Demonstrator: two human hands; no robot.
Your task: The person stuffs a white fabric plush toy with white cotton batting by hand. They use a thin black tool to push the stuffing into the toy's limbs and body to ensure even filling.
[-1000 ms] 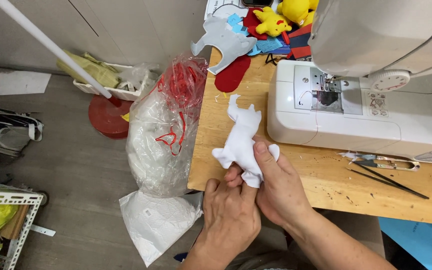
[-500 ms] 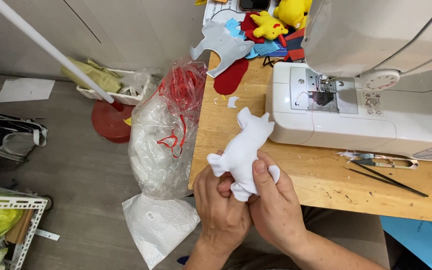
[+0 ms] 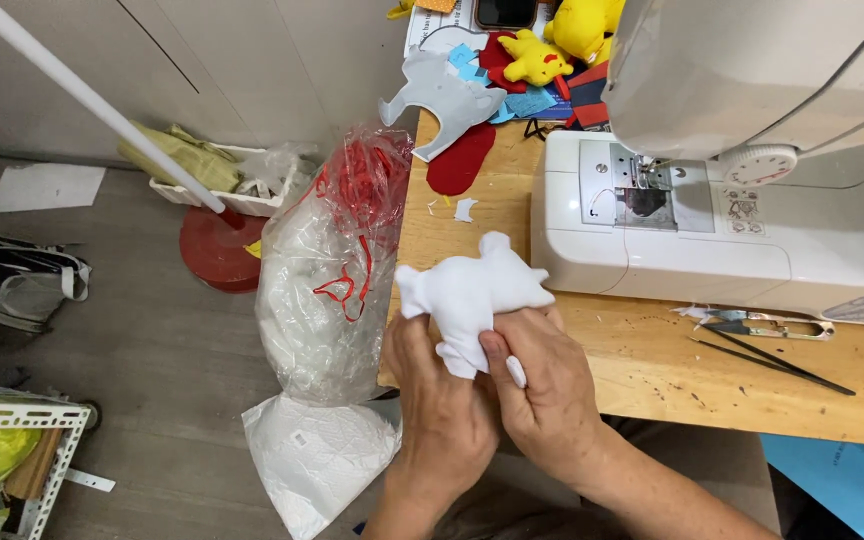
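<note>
A small white stuffed fabric figure (image 3: pixel 472 290) with stubby limbs is held over the left end of the wooden table (image 3: pixel 652 370). My left hand (image 3: pixel 442 400) grips it from below and from the left. My right hand (image 3: pixel 542 380) clasps its lower right side, thumb pressing into the fabric. Both hands touch each other under the figure. A white sewing machine (image 3: pixel 712 200) stands just to the right of the figure.
A clear plastic bag of white stuffing with red print (image 3: pixel 327 270) hangs at the table's left edge, a white bag (image 3: pixel 317 460) below it. Felt pieces and yellow plush toys (image 3: pixel 542 50) lie at the back. Snips (image 3: pixel 767 325) and a thin black tool (image 3: pixel 772 365) lie at right.
Both hands have turned and squeezed the white figure, which now lies more sideways and bunched. The view has shifted slightly to the left.
</note>
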